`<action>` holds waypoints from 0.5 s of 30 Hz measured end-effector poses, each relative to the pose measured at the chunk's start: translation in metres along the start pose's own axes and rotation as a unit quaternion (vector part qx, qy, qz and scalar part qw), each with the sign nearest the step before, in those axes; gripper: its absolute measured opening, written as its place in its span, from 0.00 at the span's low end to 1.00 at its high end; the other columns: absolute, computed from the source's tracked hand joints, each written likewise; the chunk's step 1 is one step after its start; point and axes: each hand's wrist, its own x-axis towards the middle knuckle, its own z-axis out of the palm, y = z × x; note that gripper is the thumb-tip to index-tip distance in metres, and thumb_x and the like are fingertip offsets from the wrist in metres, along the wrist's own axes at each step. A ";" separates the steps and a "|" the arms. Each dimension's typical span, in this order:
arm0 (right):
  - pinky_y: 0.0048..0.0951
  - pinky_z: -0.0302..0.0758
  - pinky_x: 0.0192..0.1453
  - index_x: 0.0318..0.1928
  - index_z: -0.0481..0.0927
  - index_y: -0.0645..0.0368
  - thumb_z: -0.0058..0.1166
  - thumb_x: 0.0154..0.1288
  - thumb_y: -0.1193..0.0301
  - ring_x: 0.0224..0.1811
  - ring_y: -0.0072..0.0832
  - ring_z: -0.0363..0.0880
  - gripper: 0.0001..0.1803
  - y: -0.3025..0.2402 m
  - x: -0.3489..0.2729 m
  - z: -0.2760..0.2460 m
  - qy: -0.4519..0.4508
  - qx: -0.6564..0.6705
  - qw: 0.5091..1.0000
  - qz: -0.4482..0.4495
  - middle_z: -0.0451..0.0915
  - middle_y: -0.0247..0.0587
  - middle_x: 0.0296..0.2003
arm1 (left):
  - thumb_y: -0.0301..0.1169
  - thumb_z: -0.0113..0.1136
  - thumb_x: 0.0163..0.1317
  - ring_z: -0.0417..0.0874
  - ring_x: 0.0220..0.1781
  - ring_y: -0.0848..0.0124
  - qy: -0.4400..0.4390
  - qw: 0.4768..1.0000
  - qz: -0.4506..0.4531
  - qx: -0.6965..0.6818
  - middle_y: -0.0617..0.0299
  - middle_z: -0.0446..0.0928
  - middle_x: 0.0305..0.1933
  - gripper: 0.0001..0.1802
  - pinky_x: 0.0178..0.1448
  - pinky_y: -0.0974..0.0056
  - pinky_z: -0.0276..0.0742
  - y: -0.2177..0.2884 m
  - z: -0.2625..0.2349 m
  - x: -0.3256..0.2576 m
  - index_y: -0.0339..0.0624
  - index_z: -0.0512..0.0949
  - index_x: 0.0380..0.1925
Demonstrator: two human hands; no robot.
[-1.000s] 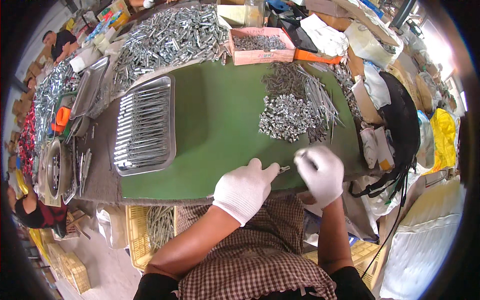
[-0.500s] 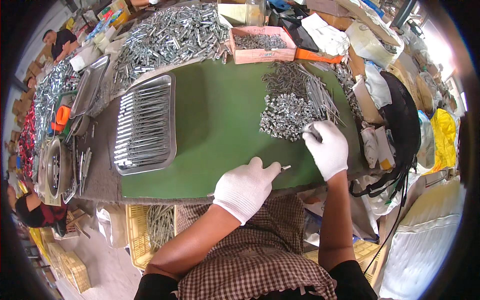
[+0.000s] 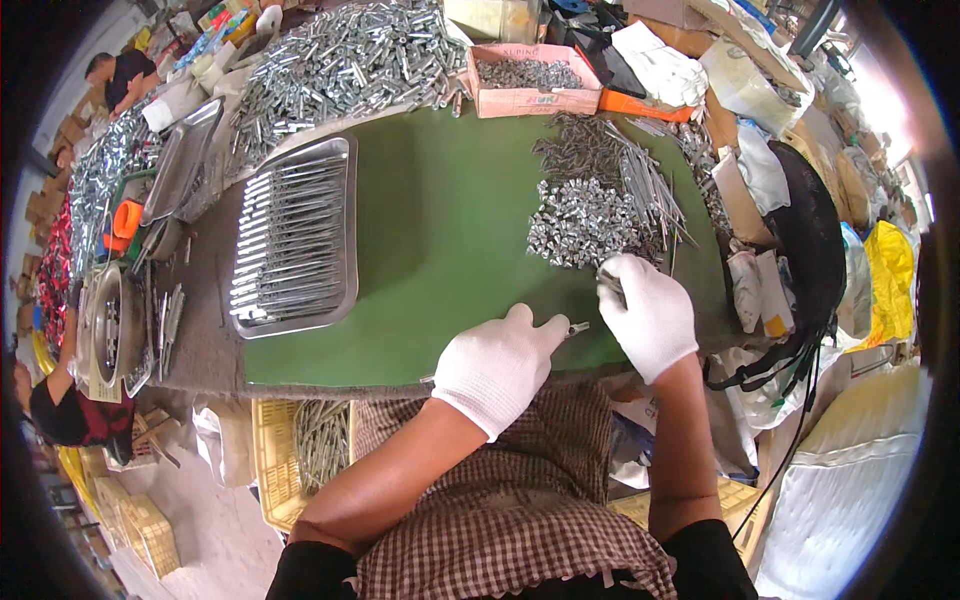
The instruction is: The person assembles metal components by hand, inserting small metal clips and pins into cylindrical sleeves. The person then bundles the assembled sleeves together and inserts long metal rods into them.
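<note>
My left hand [image 3: 500,368], in a white knitted glove, is closed around a slim metal rod [image 3: 578,328] over the front of the green work mat [image 3: 440,260]. The rod's tip juts out past the thumb and finger. My right hand [image 3: 648,315], gloved the same way, is pinched just right of that tip; what lies in its fingertips is hidden. Beyond it spreads a pile of small shiny metal caps [image 3: 580,228]. Small dark metal pieces [image 3: 575,158] lie behind the caps, and a bundle of thin rods [image 3: 652,190] lies beside them.
At left, a metal tray [image 3: 350,255] holds a row of rods with silver sleeves. A pink box [image 3: 535,101] of small parts stands behind, beside a heap of metal tubes [image 3: 350,60]. A black bag [image 3: 810,240] borders the right side. Another person [image 3: 125,80] is at the far left.
My right hand has drawn back from the caps, toward me and the rod tip. My left hand keeps hold of the rod, almost in place. The view has shifted slightly.
</note>
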 end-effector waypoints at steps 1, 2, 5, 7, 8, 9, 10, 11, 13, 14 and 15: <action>0.44 0.76 0.42 0.39 0.78 0.55 0.57 0.58 0.69 0.38 0.45 0.80 0.08 0.000 -0.004 -0.003 -0.004 0.001 1.000 0.001 0.78 0.46 0.36 | 0.32 0.57 0.58 0.78 0.21 0.62 -0.003 1.000 0.000 0.014 0.59 0.69 0.26 0.08 0.23 0.57 0.75 0.000 0.001 0.000 0.54 0.76 0.39; 0.44 0.75 0.42 0.38 0.78 0.55 0.56 0.58 0.70 0.37 0.46 0.80 0.07 0.000 -0.007 -0.006 -0.032 -0.021 0.999 -0.008 0.78 0.46 0.36 | 0.32 0.57 0.58 0.78 0.21 0.62 -0.006 1.000 -0.002 0.013 0.59 0.69 0.26 0.08 0.23 0.57 0.75 -0.001 0.001 0.000 0.54 0.76 0.39; 0.45 0.75 0.41 0.37 0.78 0.55 0.56 0.58 0.71 0.36 0.46 0.79 0.06 0.011 -0.015 0.000 -0.053 -0.036 0.997 -0.038 0.78 0.46 0.34 | 0.33 0.58 0.58 0.77 0.20 0.62 -0.009 1.000 0.009 0.011 0.59 0.69 0.26 0.08 0.23 0.57 0.75 -0.002 0.000 0.001 0.54 0.76 0.38; 0.43 0.75 0.40 0.36 0.80 0.54 0.57 0.57 0.72 0.36 0.45 0.79 0.06 0.014 -0.017 0.002 -0.021 0.017 0.999 -0.043 0.78 0.45 0.34 | 0.32 0.58 0.58 0.77 0.20 0.62 -0.006 1.000 0.006 -0.006 0.59 0.69 0.25 0.08 0.23 0.57 0.75 -0.002 0.001 0.000 0.54 0.76 0.38; 0.43 0.75 0.40 0.36 0.80 0.54 0.57 0.57 0.72 0.36 0.45 0.79 0.06 0.010 -0.019 0.001 -0.022 0.017 0.999 -0.044 0.78 0.45 0.34 | 0.32 0.58 0.58 0.77 0.20 0.62 -0.006 1.000 0.004 -0.005 0.59 0.69 0.25 0.08 0.23 0.57 0.75 -0.002 0.001 0.000 0.54 0.76 0.38; 0.42 0.76 0.40 0.36 0.80 0.54 0.58 0.56 0.72 0.36 0.44 0.80 0.06 0.004 -0.023 -0.001 -0.025 0.095 0.995 -0.030 0.79 0.44 0.34 | 0.32 0.58 0.58 0.78 0.21 0.62 -0.008 1.000 0.003 -0.002 0.59 0.69 0.26 0.08 0.24 0.57 0.75 -0.002 0.001 0.001 0.54 0.76 0.39; 0.40 0.76 0.39 0.35 0.81 0.54 0.59 0.55 0.73 0.36 0.43 0.80 0.06 -0.002 -0.027 -0.002 -0.030 0.173 0.984 -0.015 0.80 0.42 0.34 | 0.32 0.58 0.58 0.78 0.21 0.62 -0.012 1.000 0.003 0.002 0.60 0.69 0.26 0.08 0.24 0.57 0.76 -0.001 0.002 0.000 0.54 0.76 0.39; 0.40 0.76 0.39 0.35 0.81 0.54 0.59 0.55 0.73 0.36 0.43 0.80 0.06 -0.005 -0.028 -0.001 -0.032 0.176 0.984 -0.015 0.80 0.42 0.34 | 0.32 0.58 0.58 0.78 0.21 0.62 -0.014 1.000 0.000 0.003 0.60 0.69 0.26 0.08 0.24 0.57 0.76 -0.001 0.001 -0.001 0.54 0.76 0.39; 0.38 0.77 0.38 0.35 0.82 0.54 0.59 0.55 0.74 0.36 0.41 0.81 0.06 -0.011 -0.029 0.000 -0.025 0.175 0.983 -0.039 0.80 0.40 0.34 | 0.32 0.58 0.58 0.78 0.22 0.62 -0.013 1.000 0.006 0.011 0.60 0.69 0.26 0.09 0.24 0.57 0.76 -0.001 0.000 0.000 0.54 0.77 0.39; 0.38 0.76 0.38 0.35 0.81 0.53 0.60 0.54 0.74 0.35 0.42 0.80 0.06 -0.011 -0.028 0.005 -0.015 0.152 0.986 -0.060 0.80 0.39 0.33 | 0.32 0.58 0.58 0.78 0.22 0.62 -0.016 1.000 0.005 0.012 0.60 0.69 0.26 0.09 0.24 0.57 0.76 -0.001 0.000 0.000 0.54 0.77 0.39; 0.38 0.76 0.38 0.35 0.81 0.53 0.60 0.54 0.74 0.35 0.42 0.80 0.06 -0.012 -0.029 0.005 -0.017 0.154 0.986 -0.061 0.80 0.39 0.33 | 0.32 0.58 0.57 0.79 0.22 0.62 -0.015 1.000 0.003 0.009 0.60 0.70 0.26 0.09 0.24 0.57 0.76 -0.001 0.000 -0.001 0.54 0.77 0.39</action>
